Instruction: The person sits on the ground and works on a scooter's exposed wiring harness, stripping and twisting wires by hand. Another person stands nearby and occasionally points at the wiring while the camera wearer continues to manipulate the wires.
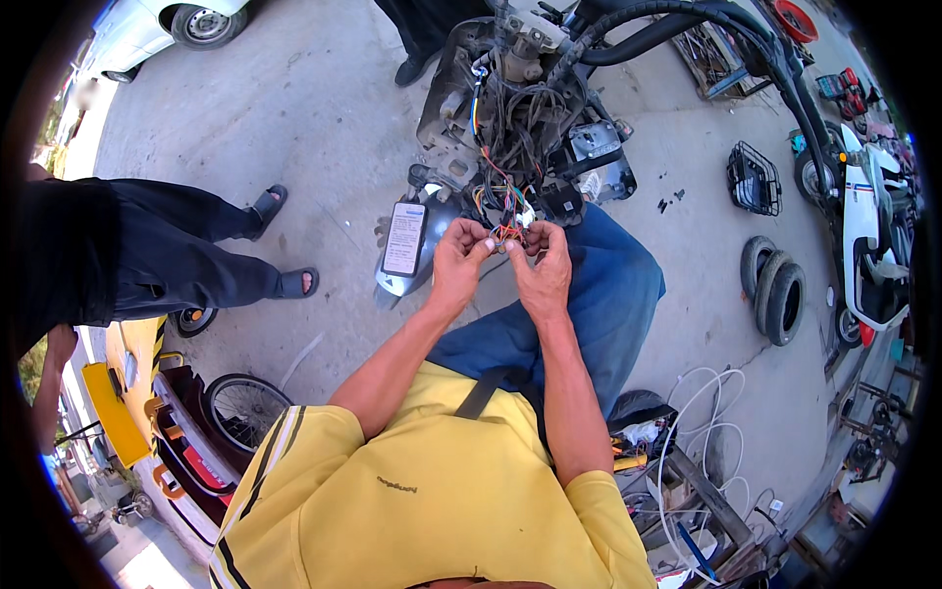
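Note:
Both my hands meet over a tangle of thin coloured wires (507,234) at the opened front of a scooter. Red and orange strands run between my fingertips. My left hand (459,263) pinches them from one side, thumb against fingers. On the other side my right hand (544,271) is closed on the same wires. A white connector (527,215) sits just above the right fingertips. Left of my hands, a flat dark device with a white, text-covered face (403,239) rests on the grey fender (432,228). What lies inside each pinch is too small to make out.
Black cables and the stripped scooter frame (520,108) rise ahead. A person in dark trousers (186,240) stands at left; another leg shows behind the scooter. To the right are a black wire basket (754,179), stacked tyres (782,294) and a white scooter (868,240). A white hose (677,442) coils at lower right.

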The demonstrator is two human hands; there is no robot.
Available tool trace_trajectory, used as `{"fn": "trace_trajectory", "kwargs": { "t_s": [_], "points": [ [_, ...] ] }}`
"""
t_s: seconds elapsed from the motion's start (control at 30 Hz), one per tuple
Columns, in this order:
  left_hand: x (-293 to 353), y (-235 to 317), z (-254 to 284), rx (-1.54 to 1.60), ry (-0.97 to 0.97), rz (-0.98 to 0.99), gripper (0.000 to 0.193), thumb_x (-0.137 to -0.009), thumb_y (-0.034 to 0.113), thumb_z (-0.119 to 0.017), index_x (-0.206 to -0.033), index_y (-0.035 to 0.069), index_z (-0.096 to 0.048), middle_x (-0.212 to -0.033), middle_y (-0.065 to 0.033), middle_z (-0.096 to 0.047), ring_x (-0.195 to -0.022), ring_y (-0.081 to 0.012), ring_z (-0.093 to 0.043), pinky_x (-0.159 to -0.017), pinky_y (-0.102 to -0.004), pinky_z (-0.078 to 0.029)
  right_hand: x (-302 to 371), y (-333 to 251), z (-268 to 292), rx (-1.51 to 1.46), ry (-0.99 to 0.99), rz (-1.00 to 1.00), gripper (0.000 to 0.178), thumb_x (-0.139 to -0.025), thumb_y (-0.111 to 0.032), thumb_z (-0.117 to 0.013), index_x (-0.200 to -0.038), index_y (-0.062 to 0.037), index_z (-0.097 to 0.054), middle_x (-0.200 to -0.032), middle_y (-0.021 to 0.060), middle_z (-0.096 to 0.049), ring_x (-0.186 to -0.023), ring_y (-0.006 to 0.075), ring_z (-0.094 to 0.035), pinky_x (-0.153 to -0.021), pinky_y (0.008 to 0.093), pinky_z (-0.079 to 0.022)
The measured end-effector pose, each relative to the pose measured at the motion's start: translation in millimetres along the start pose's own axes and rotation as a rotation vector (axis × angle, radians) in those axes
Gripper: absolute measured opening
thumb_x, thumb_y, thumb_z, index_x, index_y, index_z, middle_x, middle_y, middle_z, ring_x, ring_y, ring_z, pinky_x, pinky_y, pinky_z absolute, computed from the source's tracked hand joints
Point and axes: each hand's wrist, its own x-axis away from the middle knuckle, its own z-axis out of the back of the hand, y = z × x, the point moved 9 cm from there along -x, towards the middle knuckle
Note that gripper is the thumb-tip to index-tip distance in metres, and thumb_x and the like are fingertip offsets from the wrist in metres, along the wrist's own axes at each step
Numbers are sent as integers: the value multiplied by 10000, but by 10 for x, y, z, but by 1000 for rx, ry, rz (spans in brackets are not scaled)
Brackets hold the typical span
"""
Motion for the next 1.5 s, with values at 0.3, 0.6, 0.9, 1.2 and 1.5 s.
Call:
{"fn": "trace_trajectory", "kwargs": {
  "t_s": [0.3,0.6,0.9,1.2,1.5],
  "points": [
    [-15,9,-11,4,-3,4,144,-921,-41,-633,-971,49,-533,-977,-40,-625,-920,-119,-612,-850,-285,-517,19,125,-132,-24,-59,-70,556,-834,-172,-790,-1248,3,-463,-976,85,-600,-794,160,-606,-693,309,-511],
    [0,42,2,3,31,-24,163,-904,-65,-626,-963,54,-534,-963,-33,-621,-906,-113,-596,-849,-264,-492,30,197,-168,-122,-4,-138,554,-819,-143,-793,-1243,-34,-454,-828,46,-619,-628,122,-573,-585,296,-478],
    [24,64,-17,-32,31,-68,158,-905,-82,-617,-959,43,-536,-973,-41,-627,-923,-111,-599,-867,-269,-500,34,188,-210,11,30,-192,555,-800,-140,-785,-1239,-62,-455,-745,18,-642,-624,130,-603,-600,305,-485],
    [30,99,10,-211,20,-62,95,-942,-28,-600,-1023,-2,-643,-969,-37,-672,-899,-95,-611,-842,-263,-503,26,148,-190,29,21,-170,527,-818,-154,-764,-1234,-66,-453,-735,33,-648,-620,165,-614,-603,331,-487],
    [13,118,20,-245,68,-92,122,-889,-20,-703,-998,-7,-649,-931,-35,-686,-818,-72,-629,-751,-219,-529,40,85,-161,21,4,-132,513,-835,-150,-758,-1249,-65,-466,-770,29,-650,-632,150,-593,-618,325,-486]
  ]
}}
